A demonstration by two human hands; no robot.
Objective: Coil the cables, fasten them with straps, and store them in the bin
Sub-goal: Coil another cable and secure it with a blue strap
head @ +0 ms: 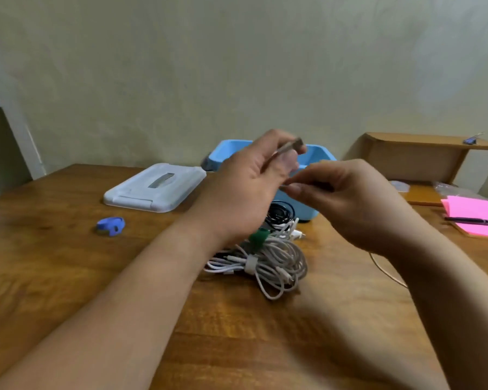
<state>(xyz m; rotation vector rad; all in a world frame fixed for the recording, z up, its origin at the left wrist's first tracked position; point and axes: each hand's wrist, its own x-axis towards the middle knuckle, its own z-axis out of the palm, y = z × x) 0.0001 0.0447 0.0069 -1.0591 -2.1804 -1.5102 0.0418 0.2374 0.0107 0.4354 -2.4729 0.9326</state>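
Gripping the tan cable (286, 149), the left hand (245, 187) sits beside the right hand (350, 198) pinching it.

One wide-angle head view; faces forward and down over the surface (68, 277) toward the wall (237, 66); left hand (237, 192) and right hand (358, 204) close below.

I count 2 hands: left hand (245, 187) and right hand (350, 204). 1 blue bin (228, 149), 1 pale lid (155, 187). Straps, 3 in view: blue strap (111, 226), green strap (258, 238), white strap (250, 264). Cables: 1 black coil (279, 215), 1 tan cable (286, 147), and white cables (282, 260) approx. 2 bundles, exact no. unclear. Misc.: 1 pen (473, 220), 1 cardboard box (414, 161), 1 clip (472, 139).
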